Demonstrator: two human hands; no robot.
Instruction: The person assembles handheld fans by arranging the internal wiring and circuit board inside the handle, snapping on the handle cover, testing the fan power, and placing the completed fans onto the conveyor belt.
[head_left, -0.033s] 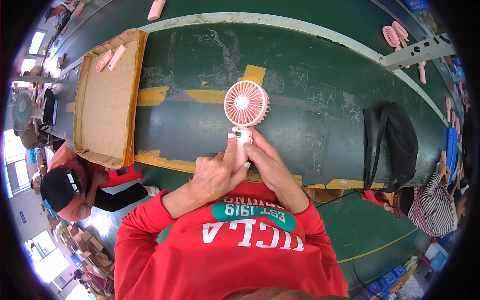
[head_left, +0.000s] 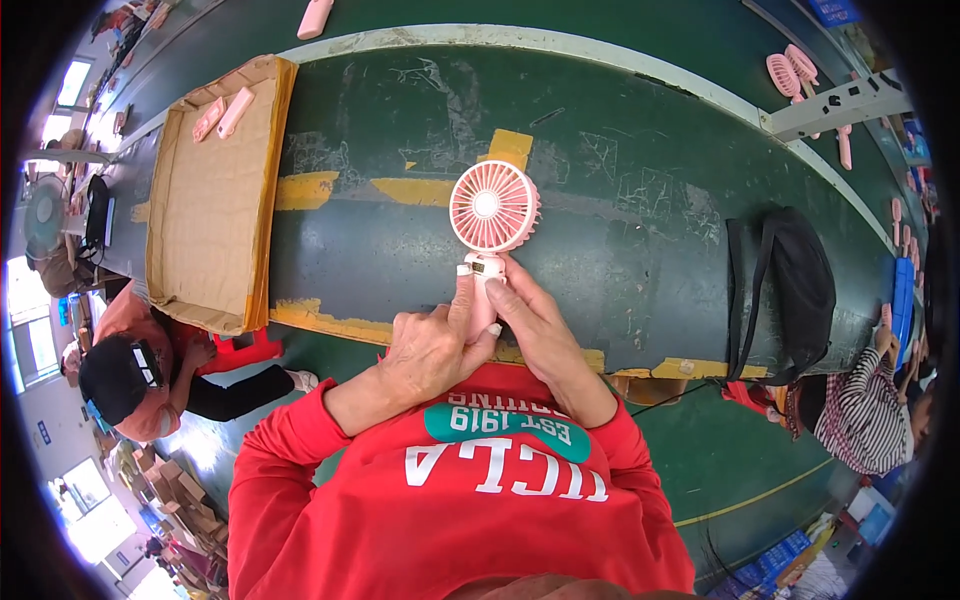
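Note:
A pink handheld fan point(head_left: 494, 207) is held between my two hands above the near edge of the green bench, its round grille pointing away from me. On the handle, just below the head, is a small dark display point(head_left: 480, 268). My left hand point(head_left: 430, 345) grips the handle from the left, index finger along its side and thumb across its lower part; white covers show on the fingertips. From the right, my right hand point(head_left: 540, 325) closes round the handle with its thumb on the front, while its other fingers are partly hidden behind.
A shallow cardboard tray point(head_left: 205, 235) with two pink parts point(head_left: 222, 116) stands at left. At right lies a black bag point(head_left: 795, 285). Beyond the white rail, pink fans point(head_left: 790, 75) lie on a green surface. Seated people are at the left and right point(head_left: 870, 420).

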